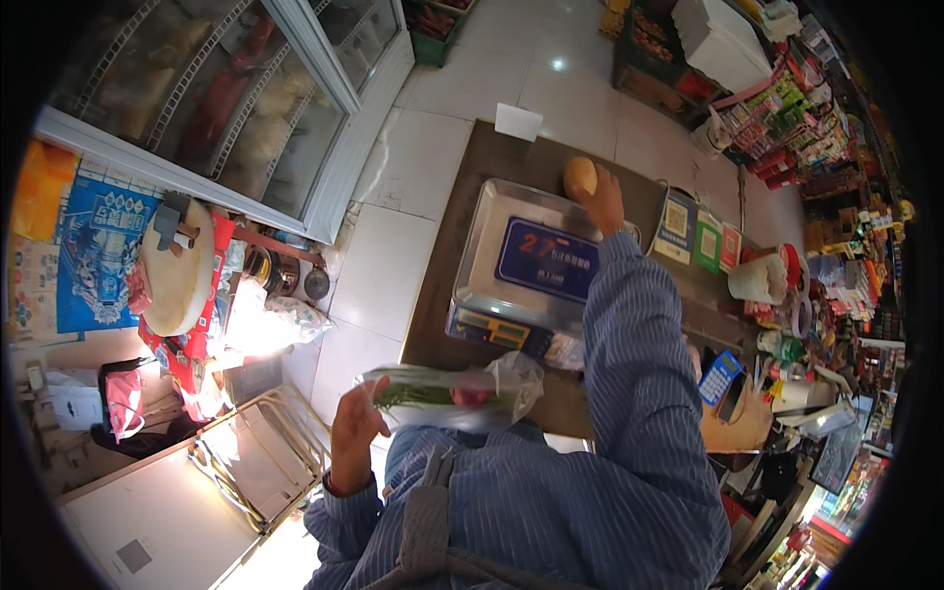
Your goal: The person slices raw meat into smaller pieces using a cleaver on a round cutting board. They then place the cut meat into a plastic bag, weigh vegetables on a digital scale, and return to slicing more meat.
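My left hand (357, 424) grips one end of a clear plastic bag (450, 394) with green leafy vegetables and something reddish inside, close to my body at the counter's near left edge. Stretched out over the far side of the counter, my right hand (606, 203) is shut on a rounded yellow-brown item (580, 178), perhaps a potato. Between my hands lies a weighing scale with a steel tray (483, 251); a dark blue card (547, 258) with writing shows on the tray, and nothing else is seen there. My right sleeve covers the tray's right part.
Printed code cards (672, 225) stand on the counter (442, 251) right of the scale. Farther right are a white basket (758, 279) and a blue calculator (719, 377). A glass-door refrigerator (324, 184) stands at upper left, above a round chopping board (177, 273). Packed goods line the right side.
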Tool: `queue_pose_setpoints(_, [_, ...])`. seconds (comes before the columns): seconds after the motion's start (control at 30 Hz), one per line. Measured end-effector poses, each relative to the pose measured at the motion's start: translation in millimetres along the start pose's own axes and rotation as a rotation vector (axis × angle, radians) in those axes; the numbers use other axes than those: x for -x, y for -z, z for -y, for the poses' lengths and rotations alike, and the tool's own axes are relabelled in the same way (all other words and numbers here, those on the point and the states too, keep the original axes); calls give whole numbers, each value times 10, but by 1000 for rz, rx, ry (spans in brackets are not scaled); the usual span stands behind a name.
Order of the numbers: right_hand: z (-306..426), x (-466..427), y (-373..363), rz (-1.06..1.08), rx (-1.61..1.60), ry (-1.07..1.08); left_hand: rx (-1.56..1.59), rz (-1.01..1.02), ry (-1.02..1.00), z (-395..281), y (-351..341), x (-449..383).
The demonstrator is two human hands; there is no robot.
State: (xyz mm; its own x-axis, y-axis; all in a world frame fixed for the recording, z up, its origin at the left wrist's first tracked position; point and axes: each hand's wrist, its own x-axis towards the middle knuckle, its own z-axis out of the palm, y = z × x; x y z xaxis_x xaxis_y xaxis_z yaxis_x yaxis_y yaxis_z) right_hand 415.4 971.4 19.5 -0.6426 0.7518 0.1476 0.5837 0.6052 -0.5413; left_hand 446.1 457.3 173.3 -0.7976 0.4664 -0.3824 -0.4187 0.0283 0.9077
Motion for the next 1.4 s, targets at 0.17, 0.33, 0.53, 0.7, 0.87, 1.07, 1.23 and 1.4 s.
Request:
queue_pose_setpoints(0.17, [-16, -482, -381, 217, 280, -288, -88, -104, 18, -42, -75, -25])
queue_pose_setpoints(0.33, [-119, -645, -667, 357, 244, -417, -48, -153, 48, -68, -149, -120])
queue_pose_setpoints(0.53, [50, -602, -164, 127, -93, 1, -83, -91, 60, -100, -58, -215])
queue_pose_setpoints(0.7, [664, 454, 556, 291, -217, 373, -95, -56, 127, -149, -39, -195])
queue_pose_setpoints(0.87, [784, 1219, 565, 410, -48, 243, -173, -29, 138, -135, -35, -84])
queue_pose_setpoints(1.07, [839, 1474, 558, 171, -81, 320, -197, -106, 131, -205, -11, 149])
queue_pose_setpoints(1.23, [778, 2300, 1035, 285, -505, 89, -94, -135, -7, -139, 162, 194])
queue_pose_setpoints(1.4, [-24, 3414, 622, 517, -187, -149, -112, -48, -8, -163, 117, 131])
